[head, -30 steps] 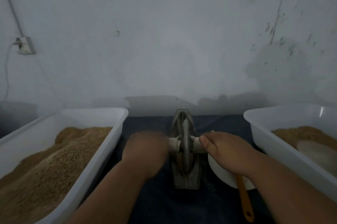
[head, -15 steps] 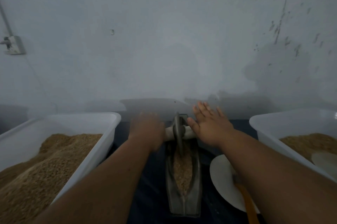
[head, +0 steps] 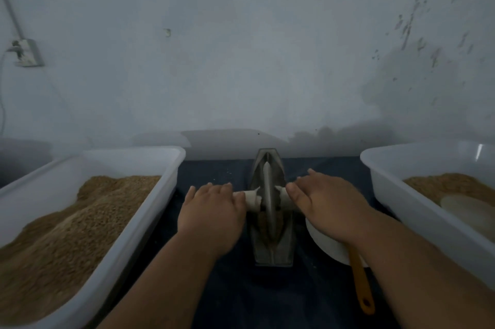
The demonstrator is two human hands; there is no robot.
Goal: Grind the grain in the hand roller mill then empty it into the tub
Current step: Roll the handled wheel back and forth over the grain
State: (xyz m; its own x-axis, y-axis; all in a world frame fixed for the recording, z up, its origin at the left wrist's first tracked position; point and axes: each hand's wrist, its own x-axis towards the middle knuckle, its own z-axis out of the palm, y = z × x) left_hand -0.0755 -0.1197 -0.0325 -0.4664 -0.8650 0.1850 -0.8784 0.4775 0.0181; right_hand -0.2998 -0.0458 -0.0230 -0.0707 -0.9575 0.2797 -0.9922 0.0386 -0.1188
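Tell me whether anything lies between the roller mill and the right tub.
Yes. A white dish with an orange-handled tool lies on the dark cloth between the mill and the right tub, partly under the right forearm. It looks low, so the mill should lift over it.

The hand roller mill, a narrow metal trough with an upright wheel, is seen on a dark cloth. Its pale axle is pressed on either side of the wheel by the left hand and the right hand, fingers laid nearly straight. A white tub heaped with grain is set left of the mill, a second tub right of it, and a white dish with an orange-handled tool is placed just beside its right flank.
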